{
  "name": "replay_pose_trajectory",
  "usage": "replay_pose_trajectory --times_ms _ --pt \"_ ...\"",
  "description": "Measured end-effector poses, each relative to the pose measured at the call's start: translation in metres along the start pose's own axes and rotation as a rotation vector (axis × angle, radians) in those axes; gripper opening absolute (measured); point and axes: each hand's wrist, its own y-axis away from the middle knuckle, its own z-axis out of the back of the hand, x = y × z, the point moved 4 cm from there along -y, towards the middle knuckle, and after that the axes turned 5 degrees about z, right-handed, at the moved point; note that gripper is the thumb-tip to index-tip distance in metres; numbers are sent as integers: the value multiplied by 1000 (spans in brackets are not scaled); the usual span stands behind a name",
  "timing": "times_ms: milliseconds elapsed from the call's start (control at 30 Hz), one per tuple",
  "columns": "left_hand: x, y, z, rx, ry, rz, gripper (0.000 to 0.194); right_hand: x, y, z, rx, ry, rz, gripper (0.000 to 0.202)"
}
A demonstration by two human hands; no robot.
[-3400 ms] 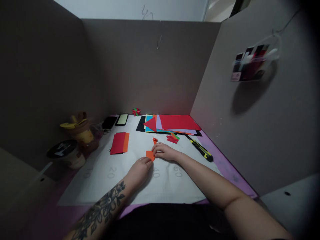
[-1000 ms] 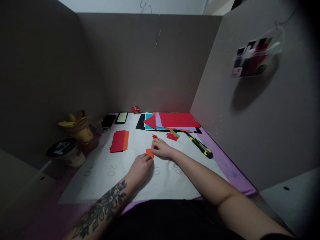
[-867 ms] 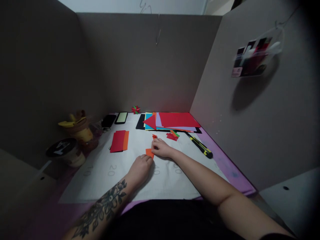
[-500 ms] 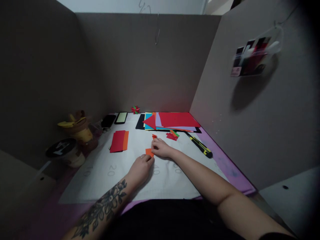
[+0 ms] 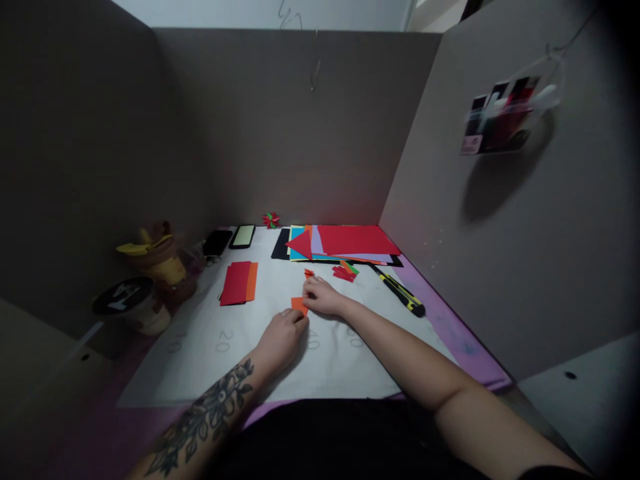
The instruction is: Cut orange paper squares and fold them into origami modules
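A small piece of orange paper point(image 5: 299, 304) lies on the white sheet between my hands. My left hand point(image 5: 283, 333) is closed at its near edge, fingertips pressed on it. My right hand point(image 5: 321, 295) pinches its right side, hiding part of the paper. Just beyond my right fingers sits a small folded orange-red paper piece point(image 5: 309, 273). To the right of that hand lie several red, orange and green paper pieces point(image 5: 345, 272). Red and orange paper strips point(image 5: 237, 283) are stacked to the left.
Coloured paper sheets point(image 5: 355, 240) are piled at the back. A black and yellow utility knife point(image 5: 403, 295) lies at right. Two phones, one with a lit screen point(image 5: 243, 235), a paper star point(image 5: 271, 220), a lidded cup point(image 5: 131, 303) and a pot point(image 5: 165, 267) stand back and left. Grey panels enclose the table.
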Motion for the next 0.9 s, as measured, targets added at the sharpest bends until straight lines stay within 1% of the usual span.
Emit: replay_pose_trajectory --times_ms 167,333,433,500,567,700,767,833,900 --pt "-1 -1 -2 37 -35 -34 33 -6 0 -3 -31 -3 -36 10" --pt "-8 -1 1 106 -154 -24 29 -10 3 1 -156 26 -189 21" --pt "-14 0 3 123 -212 -30 26 -10 5 4 -209 103 -282 20" --pt "-17 1 3 125 -233 -33 24 -10 6 5 -233 141 -309 16" --pt "-17 1 3 132 -242 -26 22 -8 8 6 -263 141 -271 13" --pt "-17 2 2 136 -240 -17 23 -2 15 11 -317 61 -104 11" --pt "-16 2 2 126 -234 -16 24 0 20 14 -342 30 -88 10" --pt "-15 3 1 117 -227 -11 25 3 23 15 -327 24 -92 12" --pt "-15 3 1 117 -222 -11 25 5 24 12 -255 52 -108 24"
